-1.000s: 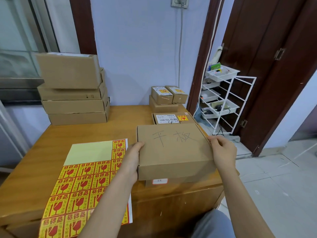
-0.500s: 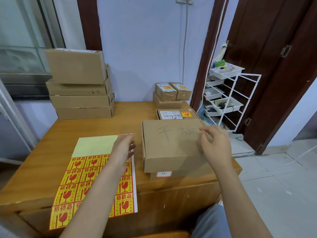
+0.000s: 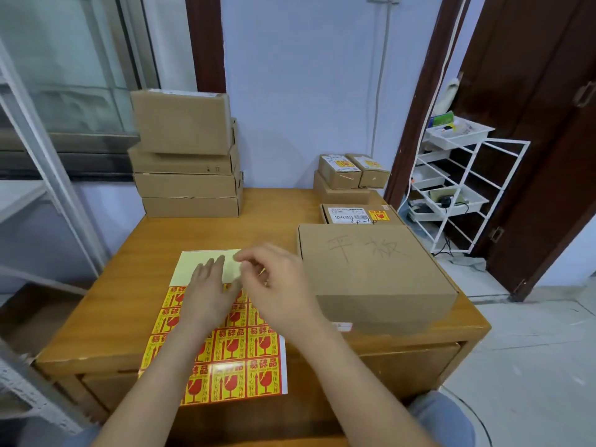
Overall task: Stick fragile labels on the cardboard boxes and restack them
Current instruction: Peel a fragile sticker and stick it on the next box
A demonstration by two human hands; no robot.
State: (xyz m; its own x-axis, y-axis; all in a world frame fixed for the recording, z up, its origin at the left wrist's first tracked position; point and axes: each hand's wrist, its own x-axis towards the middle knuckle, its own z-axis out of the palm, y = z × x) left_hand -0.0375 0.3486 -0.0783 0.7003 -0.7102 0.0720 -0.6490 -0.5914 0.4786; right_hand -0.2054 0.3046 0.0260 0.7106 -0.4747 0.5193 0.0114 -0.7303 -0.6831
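A sheet of red-and-yellow fragile labels [image 3: 232,359] lies at the near edge of the wooden table [image 3: 267,214], its top rows peeled bare. My left hand [image 3: 209,291] rests flat on the sheet with straight fingers. My right hand [image 3: 277,285] hovers over the sheet's upper right part, fingers loosely curled and blurred, with nothing visibly held. To the right sits a large cardboard box [image 3: 371,272] with handwriting on its lid and no label on it, resting on another box that is mostly hidden.
An unlabelled stack of several flat boxes [image 3: 187,175] stands at the back left. Behind the large box lie a labelled box [image 3: 354,214] and two small labelled boxes [image 3: 351,171] on a third. A white wire rack [image 3: 458,188] stands right of the table.
Both hands let go of the large box, which stays on the right. My left hand moved onto the label sheet, and my right hand swung left to hover over it.
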